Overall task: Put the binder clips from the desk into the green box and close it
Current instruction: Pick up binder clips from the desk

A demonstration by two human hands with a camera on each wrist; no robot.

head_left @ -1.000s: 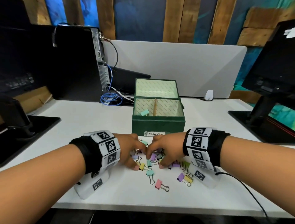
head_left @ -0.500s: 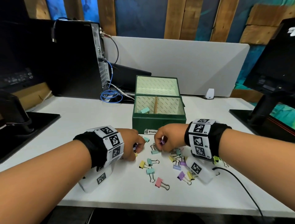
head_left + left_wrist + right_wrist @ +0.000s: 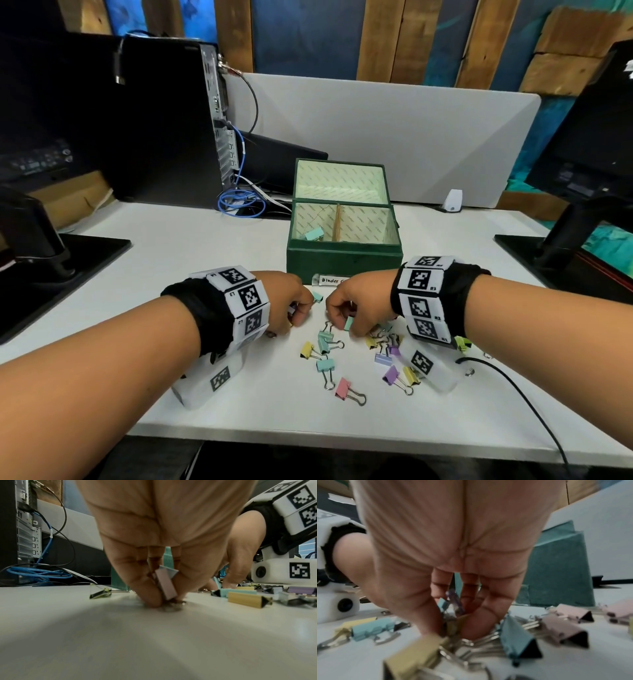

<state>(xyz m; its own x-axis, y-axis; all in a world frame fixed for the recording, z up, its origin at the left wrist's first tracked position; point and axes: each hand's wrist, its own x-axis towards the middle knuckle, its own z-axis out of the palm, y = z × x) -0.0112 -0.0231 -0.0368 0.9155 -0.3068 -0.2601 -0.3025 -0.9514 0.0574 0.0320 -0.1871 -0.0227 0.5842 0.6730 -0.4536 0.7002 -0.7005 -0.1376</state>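
Both hands work low over the scatter of small pastel metal binder clips (image 3: 329,346) in the lower middle of the head view, on the white table (image 3: 178,260), so several can be gathered before one trip to the box. The left hand (image 3: 284,298) has its fingers (image 3: 147,592) curled round a pale pink clip (image 3: 165,584), pinched upright against the table with its wire loops down; more clips seem bunched behind it. The right hand (image 3: 359,305) is clenched on a cluster of clips, a mint one (image 3: 348,323) showing under its knuckles and a purple one (image 3: 455,601) inside the curled fingers.

The dark green fabric-covered box (image 3: 342,257) sits just above the hands at frame centre, its lid (image 3: 339,178) swung back upright so both paper-lined compartments lie open. One mint clip (image 3: 313,234) already rests in the left compartment. Most clips are on the table, so the task looks barely begun.
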